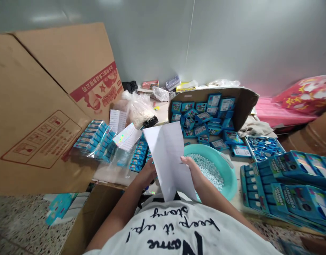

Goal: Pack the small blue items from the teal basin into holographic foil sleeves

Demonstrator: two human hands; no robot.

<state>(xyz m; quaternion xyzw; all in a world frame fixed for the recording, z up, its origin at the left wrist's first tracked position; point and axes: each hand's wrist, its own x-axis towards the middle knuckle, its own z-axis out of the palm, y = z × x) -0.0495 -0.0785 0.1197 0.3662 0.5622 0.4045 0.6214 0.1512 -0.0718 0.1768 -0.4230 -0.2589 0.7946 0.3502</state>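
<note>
A white paper sheet (169, 156), creased down its middle, stands upright in front of my shirt. My right hand (191, 168) grips its right edge, the thumb lying on the near face. At the left edge, my left hand (151, 171) holds the sheet, its fingers mostly hidden behind the paper. Just beyond my left hand are rows of small blue boxes (139, 156). A turquoise basin (230, 177) of small pale blue pellets stands beside my right hand, partly covered by that arm.
An open carton (248, 106) of blue boxes lies at the back. Plastic-wrapped blue packs (92, 138) and a striped card (127, 136) lie left, near a large cardboard box (40, 106). Blue display boxes (293, 191) and a tray of blue-and-white pieces (264, 148) sit right.
</note>
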